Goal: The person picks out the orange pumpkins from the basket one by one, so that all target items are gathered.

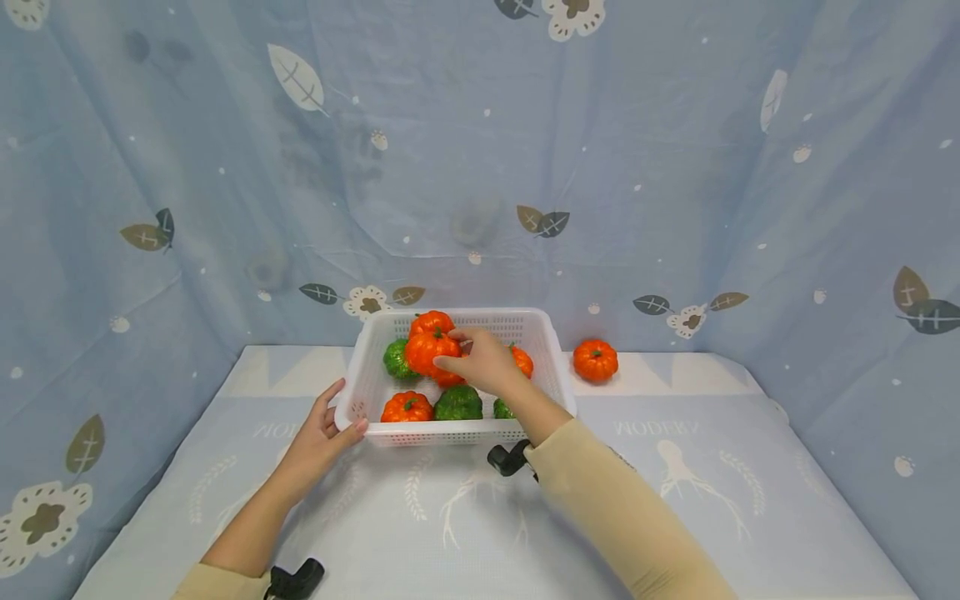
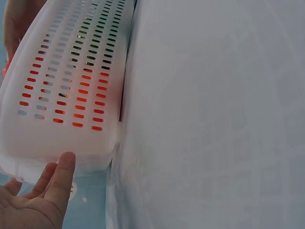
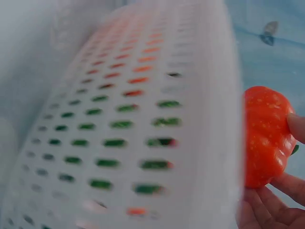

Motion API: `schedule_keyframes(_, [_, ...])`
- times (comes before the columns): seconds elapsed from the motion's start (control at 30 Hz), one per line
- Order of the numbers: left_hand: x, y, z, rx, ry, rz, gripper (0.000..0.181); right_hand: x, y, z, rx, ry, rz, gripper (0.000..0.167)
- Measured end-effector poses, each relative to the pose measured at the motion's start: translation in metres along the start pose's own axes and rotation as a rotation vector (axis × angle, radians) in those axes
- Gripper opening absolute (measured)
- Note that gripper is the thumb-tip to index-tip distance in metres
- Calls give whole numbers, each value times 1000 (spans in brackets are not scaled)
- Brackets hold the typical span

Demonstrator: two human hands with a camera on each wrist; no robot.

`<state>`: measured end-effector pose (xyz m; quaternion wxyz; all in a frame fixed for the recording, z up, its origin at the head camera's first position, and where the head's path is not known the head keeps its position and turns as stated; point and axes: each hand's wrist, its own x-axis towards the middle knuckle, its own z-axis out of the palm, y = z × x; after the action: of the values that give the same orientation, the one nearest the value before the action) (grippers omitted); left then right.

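My right hand (image 1: 483, 358) reaches over the front rim of a white slotted plastic basket (image 1: 551, 367) and grips an orange pumpkin (image 1: 426, 352) between thumb and fingers. In the right wrist view that pumpkin (image 3: 267, 136) shows beyond the basket wall. My left hand (image 1: 318, 435) rests at the basket's front left corner, its thumb on the rim and its fingers along the outer side. Inside lie more orange pumpkins, one at the front left (image 1: 407, 407), and green ones, among them a dark green pumpkin (image 1: 458, 403). My right hand and forearm hide part of the contents.
Outside the basket, to its right, another orange pumpkin (image 1: 596, 361) sits on the pale patterned tablecloth (image 1: 675, 433). A blue leaf-print curtain (image 1: 465, 167) hangs right behind the table and along both sides.
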<state>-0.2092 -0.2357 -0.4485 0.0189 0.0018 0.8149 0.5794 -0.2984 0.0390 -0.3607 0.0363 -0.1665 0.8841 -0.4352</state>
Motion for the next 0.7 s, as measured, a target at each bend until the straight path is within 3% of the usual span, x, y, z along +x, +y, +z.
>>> schedule_keyframes(0.2, [0, -1, 0, -11, -8, 15, 93, -22, -6, -36, -56, 119, -39, 57])
schedule_keyframes(0.37, [-1, 1, 0, -17, -3, 3, 95, -41, -5, -66, 11, 175, -54, 57])
schedule_keyframes(0.47, [-2, 1, 0, -12, 0, 6, 95, -53, -1, -81, 48, 201, -46, 58])
schedule_keyframes(0.7, [-1, 0, 0, -26, -7, 19, 94, -74, 20, -112, 14, 304, -43, 58])
